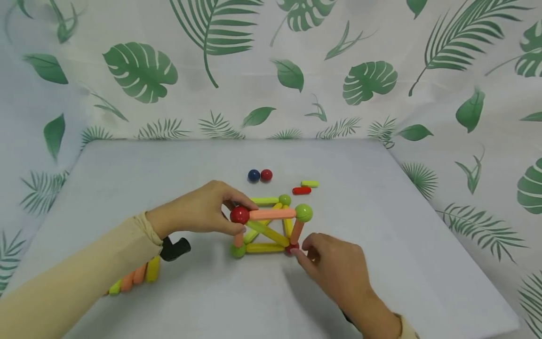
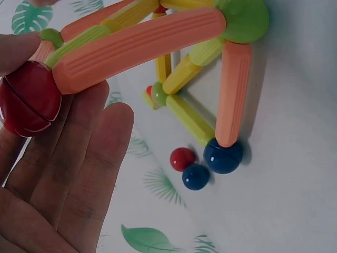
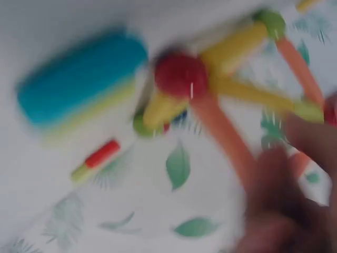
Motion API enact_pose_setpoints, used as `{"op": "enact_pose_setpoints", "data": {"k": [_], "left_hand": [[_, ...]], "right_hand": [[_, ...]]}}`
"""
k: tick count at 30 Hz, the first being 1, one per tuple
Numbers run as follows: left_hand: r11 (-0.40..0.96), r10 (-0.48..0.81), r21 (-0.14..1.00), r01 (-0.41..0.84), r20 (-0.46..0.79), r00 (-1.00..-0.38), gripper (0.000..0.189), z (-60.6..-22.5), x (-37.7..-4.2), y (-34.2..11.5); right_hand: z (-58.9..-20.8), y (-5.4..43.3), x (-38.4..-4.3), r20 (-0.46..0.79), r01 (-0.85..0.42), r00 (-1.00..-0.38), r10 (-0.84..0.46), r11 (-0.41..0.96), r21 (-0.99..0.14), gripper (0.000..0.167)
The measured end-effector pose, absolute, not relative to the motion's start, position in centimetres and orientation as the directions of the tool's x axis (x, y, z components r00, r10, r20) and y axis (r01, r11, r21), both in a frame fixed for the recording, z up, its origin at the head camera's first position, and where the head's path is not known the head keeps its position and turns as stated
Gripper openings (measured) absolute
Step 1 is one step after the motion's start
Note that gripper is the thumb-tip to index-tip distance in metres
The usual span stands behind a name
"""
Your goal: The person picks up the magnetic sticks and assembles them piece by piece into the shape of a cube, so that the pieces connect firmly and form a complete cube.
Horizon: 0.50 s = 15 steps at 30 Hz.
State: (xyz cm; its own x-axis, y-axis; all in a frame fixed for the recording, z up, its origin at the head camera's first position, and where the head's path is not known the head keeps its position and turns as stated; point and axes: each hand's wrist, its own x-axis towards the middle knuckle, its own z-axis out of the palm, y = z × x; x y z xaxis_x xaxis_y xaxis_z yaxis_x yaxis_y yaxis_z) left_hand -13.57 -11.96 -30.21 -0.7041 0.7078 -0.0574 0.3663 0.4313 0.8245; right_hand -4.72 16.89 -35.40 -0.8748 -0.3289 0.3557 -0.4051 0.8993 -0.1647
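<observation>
Our left hand [image 1: 196, 207] pinches the red ball [image 1: 240, 215] at the frame's [image 1: 273, 214] ten o'clock, likely steadying it; whether our right hand [image 1: 340, 266], at four, grips, we cannot tell.

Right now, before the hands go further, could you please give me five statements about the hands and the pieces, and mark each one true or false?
1. The left hand holds the upper red ball. True.
2. An orange bar joins that ball to the upper green ball. True.
3. The right hand is nearest to the upper green ball. False: it is by the lower red ball.
4. The loose blue ball sits beside the loose red ball. True.
5. The loose red stick lies alone. False: a lime stick lies beside it.
</observation>
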Motion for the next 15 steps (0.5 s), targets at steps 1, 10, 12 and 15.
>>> {"op": "enact_pose_setpoints", "data": {"k": [1,10,12,15], "left_hand": [[0.433,0.708,0.823,0.368,-0.058,-0.704,0.039,-30.2,-13.6,-11.8],[0.431,0.706,0.829,0.356,-0.063,-0.706,0.041,-30.8,-13.3,-11.6],[0.437,0.699,0.825,0.358,-0.061,-0.713,0.042,-30.8,-13.2,-11.5],[0.478,0.678,0.793,0.379,-0.059,-0.732,0.043,-30.7,-13.1,-11.2]], "right_hand": [[-35.0,17.6,-5.1,0.264,-0.347,-0.920,-0.290,0.916,-0.203,0.029],[-37.8,19.8,-10.5,-0.052,-0.365,-0.831,-0.554,0.614,-0.700,0.026],[-38.4,19.6,-11.2,-0.017,-0.397,-0.798,-0.602,0.547,-0.737,0.024],[-38.7,19.6,-11.8,-0.011,-0.401,-0.793,-0.609,0.535,-0.744,0.023]]}}
